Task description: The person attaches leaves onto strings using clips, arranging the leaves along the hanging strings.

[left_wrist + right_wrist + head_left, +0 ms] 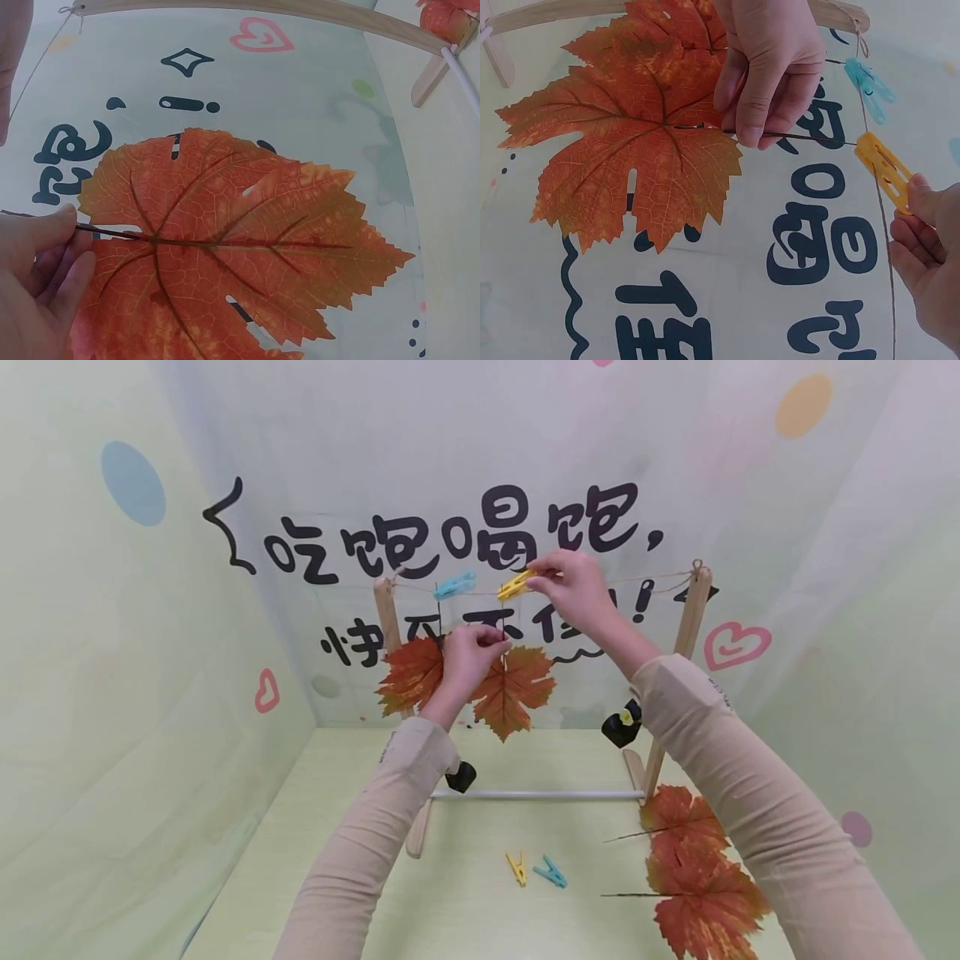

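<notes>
My left hand (471, 658) pinches the dark stem of an orange-red maple leaf (513, 692), which hangs below the fingers. My right hand (572, 587) pinches a yellow clothespin (516, 585) by its handle end. In the right wrist view, the jaws of this yellow clothespin (881, 169) sit on the string (889, 277), right at the top of the stem (810, 137). To the left, a blue clothespin (454, 585) on the string holds another maple leaf (411, 672), partly hidden behind my left hand.
Two wooden posts (686, 618) carry the string, with a white rod (536, 795) between their feet. A yellow clothespin (517, 868) and a blue clothespin (551, 871) lie on the table (465, 902). More maple leaves (705, 893) lie at the right, under my right forearm.
</notes>
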`<control>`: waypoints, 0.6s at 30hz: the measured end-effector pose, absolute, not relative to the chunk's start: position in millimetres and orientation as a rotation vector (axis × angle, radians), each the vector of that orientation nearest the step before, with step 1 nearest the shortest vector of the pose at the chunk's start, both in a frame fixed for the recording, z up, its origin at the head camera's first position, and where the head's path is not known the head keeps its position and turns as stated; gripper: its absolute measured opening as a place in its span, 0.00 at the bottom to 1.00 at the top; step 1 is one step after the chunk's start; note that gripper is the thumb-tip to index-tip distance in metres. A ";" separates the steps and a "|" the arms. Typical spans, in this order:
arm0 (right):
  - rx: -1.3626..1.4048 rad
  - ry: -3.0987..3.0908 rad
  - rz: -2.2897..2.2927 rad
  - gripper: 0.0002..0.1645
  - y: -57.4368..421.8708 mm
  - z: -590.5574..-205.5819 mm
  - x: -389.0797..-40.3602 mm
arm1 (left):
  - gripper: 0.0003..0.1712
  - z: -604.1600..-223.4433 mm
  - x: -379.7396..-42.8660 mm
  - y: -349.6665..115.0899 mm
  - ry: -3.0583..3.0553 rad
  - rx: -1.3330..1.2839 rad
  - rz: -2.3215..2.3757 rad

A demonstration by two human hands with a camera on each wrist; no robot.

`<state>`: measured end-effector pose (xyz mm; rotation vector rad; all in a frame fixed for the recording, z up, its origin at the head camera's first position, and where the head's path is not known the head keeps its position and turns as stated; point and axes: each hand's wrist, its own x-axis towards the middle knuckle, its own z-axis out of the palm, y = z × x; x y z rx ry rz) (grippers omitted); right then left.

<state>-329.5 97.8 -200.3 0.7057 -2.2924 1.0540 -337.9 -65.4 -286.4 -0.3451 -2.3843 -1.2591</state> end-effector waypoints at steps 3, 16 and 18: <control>0.704 -2.314 1.084 0.16 97.2 -199.9 -329.1 | 0.08 -285.9 -337.6 -65.0 -2.375 -0.351 -1.258; 0.706 -2.305 1.121 0.22 105.5 -203.4 -326.1 | 0.09 -288.7 -336.2 -67.6 -2.326 -0.359 -1.279; 0.716 -2.301 1.114 0.23 108.5 -204.6 -325.0 | 0.09 -289.9 -336.2 -68.4 -2.308 -0.365 -1.303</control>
